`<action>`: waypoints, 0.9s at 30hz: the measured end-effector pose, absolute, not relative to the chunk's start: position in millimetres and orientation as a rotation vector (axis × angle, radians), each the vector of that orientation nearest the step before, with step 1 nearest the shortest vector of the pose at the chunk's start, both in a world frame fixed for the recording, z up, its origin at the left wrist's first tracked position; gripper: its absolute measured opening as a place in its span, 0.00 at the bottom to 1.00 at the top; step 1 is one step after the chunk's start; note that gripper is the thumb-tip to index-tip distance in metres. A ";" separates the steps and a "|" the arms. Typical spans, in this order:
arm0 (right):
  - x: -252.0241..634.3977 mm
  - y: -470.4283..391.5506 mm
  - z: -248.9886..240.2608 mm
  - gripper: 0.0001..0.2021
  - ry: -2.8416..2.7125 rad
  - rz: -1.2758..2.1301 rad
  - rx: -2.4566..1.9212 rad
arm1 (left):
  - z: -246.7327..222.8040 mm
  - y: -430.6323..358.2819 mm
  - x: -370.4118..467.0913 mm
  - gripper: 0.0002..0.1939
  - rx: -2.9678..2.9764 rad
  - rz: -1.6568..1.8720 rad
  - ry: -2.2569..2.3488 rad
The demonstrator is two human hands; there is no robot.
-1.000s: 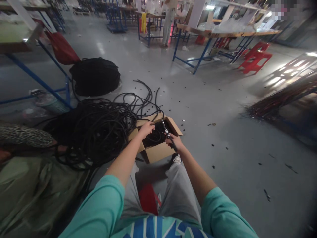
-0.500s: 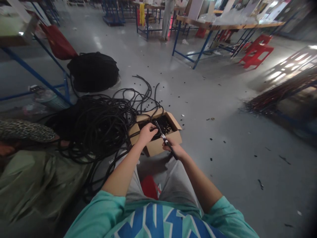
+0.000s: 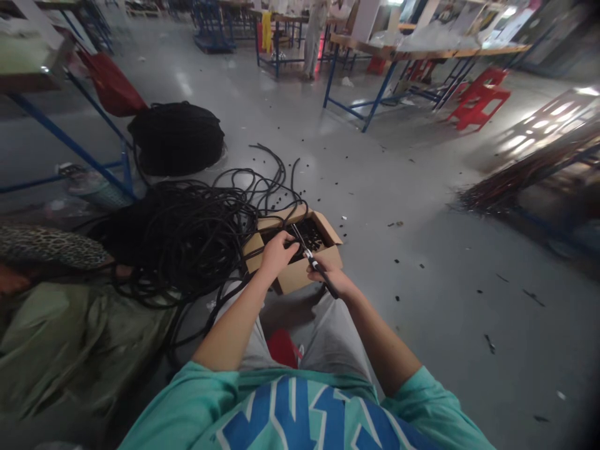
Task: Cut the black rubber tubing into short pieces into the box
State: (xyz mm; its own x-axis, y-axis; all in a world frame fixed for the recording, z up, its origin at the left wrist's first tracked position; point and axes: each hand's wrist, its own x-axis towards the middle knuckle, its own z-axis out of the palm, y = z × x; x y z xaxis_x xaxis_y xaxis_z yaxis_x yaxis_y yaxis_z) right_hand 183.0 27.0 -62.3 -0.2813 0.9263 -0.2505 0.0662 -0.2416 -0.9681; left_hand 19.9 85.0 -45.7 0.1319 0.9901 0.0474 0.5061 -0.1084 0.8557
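My left hand is over the left part of an open cardboard box, its fingers closed on the end of a black cord. Across from it, my right hand grips shears with black handles and slim metal blades. The blades point up and left over the box, slightly apart, close to my left fingertips. Short black cut pieces lie inside the box. More black cord runs from a large tangled pile on the left to the box.
Behind the pile sits a black bundle. A person's leg in patterned cloth and a green sheet are at left. Blue-legged tables, red stools and a bundle of thin strands stand farther off. Black scraps dot the floor.
The shears' blades have parted a little, from closed together to slightly open. Both hands stay almost in place over the box; the view has shifted slightly.
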 end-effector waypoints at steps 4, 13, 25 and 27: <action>184.2 26.7 -58.9 0.27 -1.315 1.602 -1.302 | -45.4 84.1 22.5 0.07 1.731 0.883 1.507; 185.9 27.0 -59.6 0.27 -1.285 1.629 -1.310 | -35.8 79.7 26.2 0.07 1.785 0.828 1.614; 185.9 29.1 -57.1 0.27 -1.292 1.645 -1.301 | -37.7 78.6 28.6 0.06 1.759 0.843 1.553; 185.9 29.5 -55.9 0.27 -1.303 1.640 -1.310 | -38.0 78.5 29.1 0.05 1.756 0.837 1.546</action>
